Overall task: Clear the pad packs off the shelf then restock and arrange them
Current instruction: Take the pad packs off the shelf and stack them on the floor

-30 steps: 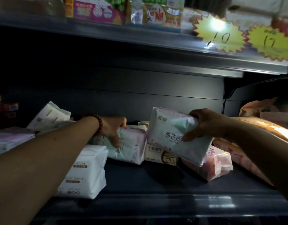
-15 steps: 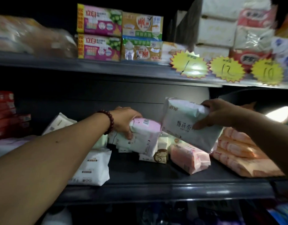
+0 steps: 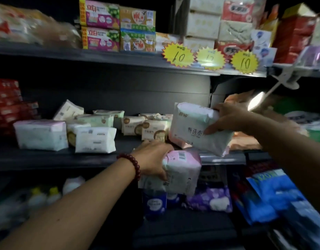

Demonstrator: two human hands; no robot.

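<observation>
My left hand (image 3: 152,157), with a red bead bracelet on the wrist, grips a pink and white pad pack (image 3: 180,174) held out in front of and below the dark shelf's front edge (image 3: 65,160). My right hand (image 3: 227,118) grips a larger pale green pad pack (image 3: 193,129) with dark lettering, raised over the shelf's right end. Several more pad packs lie on the shelf: a big white one (image 3: 40,134) at the left, a white one (image 3: 95,139) beside it, and small cream packs (image 3: 152,130) behind.
Above, an upper shelf (image 3: 101,56) carries soap boxes and tissue packs, with yellow price stars (image 3: 178,55) on its edge. Red boxes (image 3: 6,100) stand at far left. Orange packs (image 3: 245,141) lie at the right. A lit clip lamp (image 3: 256,101) hangs near my right hand. Blue and purple packs (image 3: 209,199) sit below.
Both hands have drawn back from the shelf with their packs. The left hand's pink pack has come off the shelf and down below its edge. The view has pulled back.
</observation>
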